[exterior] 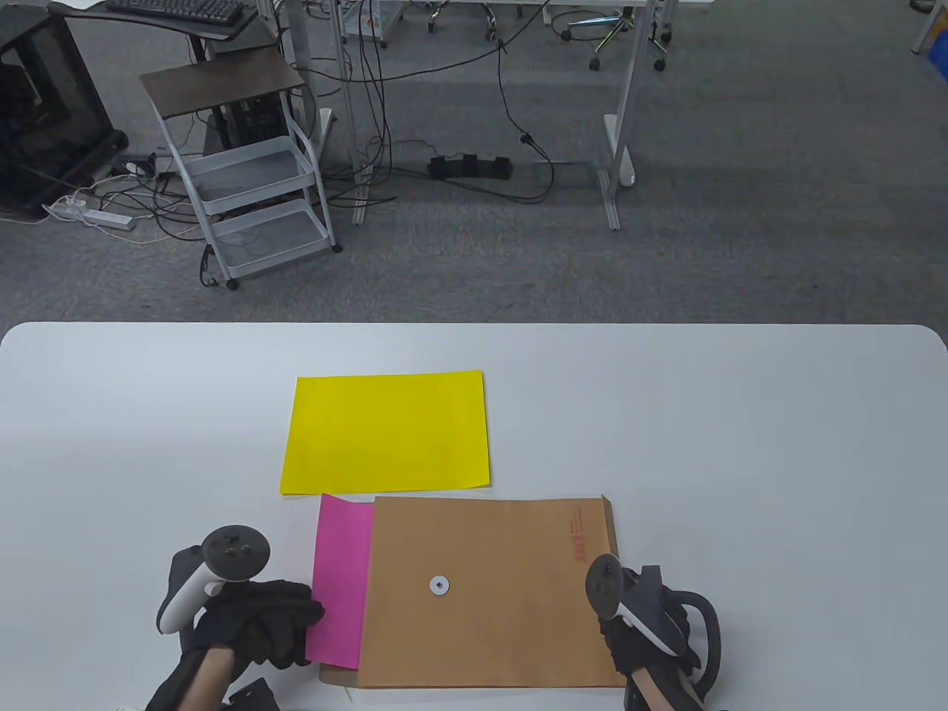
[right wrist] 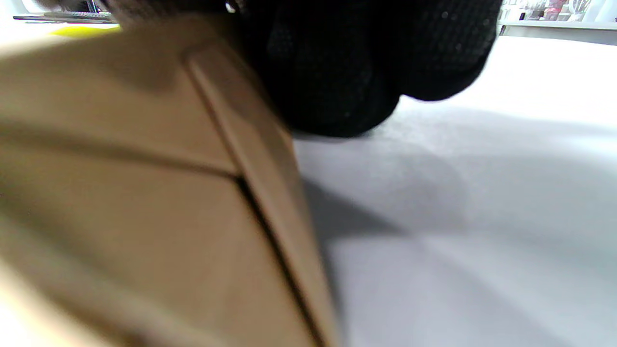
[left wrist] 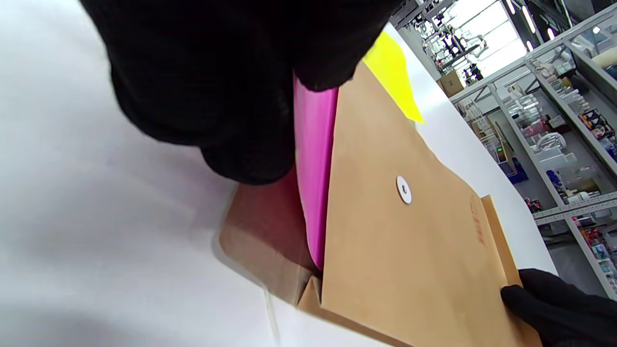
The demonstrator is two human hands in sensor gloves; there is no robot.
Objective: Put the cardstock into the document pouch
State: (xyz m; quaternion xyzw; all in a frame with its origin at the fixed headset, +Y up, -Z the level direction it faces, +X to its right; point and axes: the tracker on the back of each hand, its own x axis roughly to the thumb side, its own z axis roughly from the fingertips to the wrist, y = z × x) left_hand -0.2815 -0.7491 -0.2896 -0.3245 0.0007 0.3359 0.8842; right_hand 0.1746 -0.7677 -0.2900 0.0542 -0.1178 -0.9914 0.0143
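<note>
A brown document pouch (exterior: 489, 592) lies flat near the table's front edge, its mouth facing left, with a white string disc (exterior: 439, 586) on top. A pink cardstock sheet (exterior: 342, 585) is partly inside the mouth, and a strip of it still sticks out on the left. My left hand (exterior: 311, 611) grips that strip's left edge with curled fingers (left wrist: 250, 120). My right hand (exterior: 618, 637) holds the pouch's right edge, seen also in the left wrist view (left wrist: 554, 308). A yellow cardstock sheet (exterior: 386, 433) lies flat just beyond the pouch.
The white table (exterior: 740, 444) has bare surface to the right and left of the sheets. Beyond its far edge is grey carpet with a white cart (exterior: 244, 185), desk legs and cables.
</note>
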